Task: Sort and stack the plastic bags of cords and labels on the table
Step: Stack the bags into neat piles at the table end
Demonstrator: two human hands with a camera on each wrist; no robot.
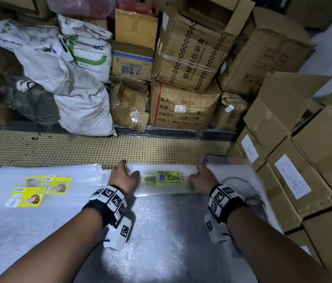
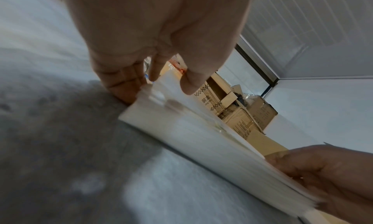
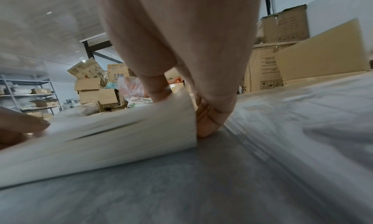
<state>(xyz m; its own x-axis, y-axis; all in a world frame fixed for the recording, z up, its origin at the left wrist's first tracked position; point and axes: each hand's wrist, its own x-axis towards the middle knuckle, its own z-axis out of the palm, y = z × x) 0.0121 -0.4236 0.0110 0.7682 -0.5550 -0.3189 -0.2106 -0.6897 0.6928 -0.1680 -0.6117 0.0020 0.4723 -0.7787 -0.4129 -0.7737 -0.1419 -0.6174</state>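
Bag stack (image 1: 162,178) beside cardboard boxes (image 1: 304,170)

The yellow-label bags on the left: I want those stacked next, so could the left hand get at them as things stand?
Probably not yet: the left hand grips the green-label stack; the path itself looks free.

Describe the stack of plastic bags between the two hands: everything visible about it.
The stack is a thick pile of clear, whitish plastic bags, long and narrow, lying flat on the grey table near its far edge. A green label with a barcode shows on or through the top. The left hand grips one short end, the right hand the other, thumbs on top, fingers against the ends. The layered edges look roughly squared.
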